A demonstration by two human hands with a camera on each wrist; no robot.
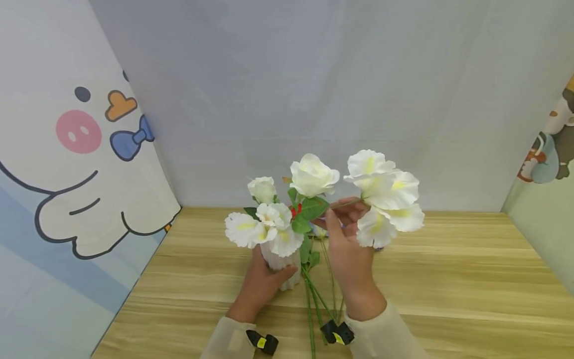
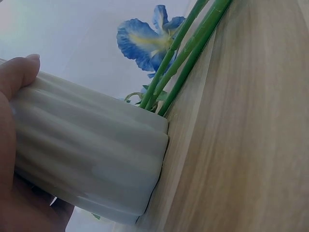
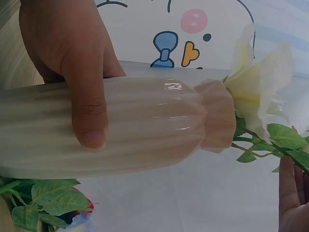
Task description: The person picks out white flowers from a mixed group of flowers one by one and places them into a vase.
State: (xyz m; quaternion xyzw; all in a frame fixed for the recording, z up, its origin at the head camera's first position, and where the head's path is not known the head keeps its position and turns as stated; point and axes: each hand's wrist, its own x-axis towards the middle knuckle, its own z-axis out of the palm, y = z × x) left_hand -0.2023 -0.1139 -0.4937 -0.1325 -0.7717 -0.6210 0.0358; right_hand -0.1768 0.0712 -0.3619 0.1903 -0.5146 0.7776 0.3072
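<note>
My left hand (image 1: pixel 262 284) grips the ribbed white vase (image 1: pixel 291 259), thumb across its front; the left wrist view shows the vase (image 2: pixel 96 140) standing on the table. A white iris (image 1: pixel 244 229) hangs over its rim, beside a smaller white rose (image 1: pixel 261 189) and a larger white rose (image 1: pixel 314 175). To the vase's right, my right hand (image 1: pixel 352 259) pinches the thin stem of another white iris (image 1: pixel 387 192), whose bloom rises above the fingers. In the right wrist view that hand (image 3: pixel 292 203) is partly cut off by the frame. Blooms hide the vase mouth from above.
Green stems (image 1: pixel 311 309) lie on the wooden table (image 1: pixel 448 279) right of the vase, pointing toward me. A blue iris (image 2: pixel 149 43) shows behind the vase, and a bit of red (image 1: pixel 296 210) appears among the leaves. A grey backdrop (image 1: pixel 336 99) closes off the far side.
</note>
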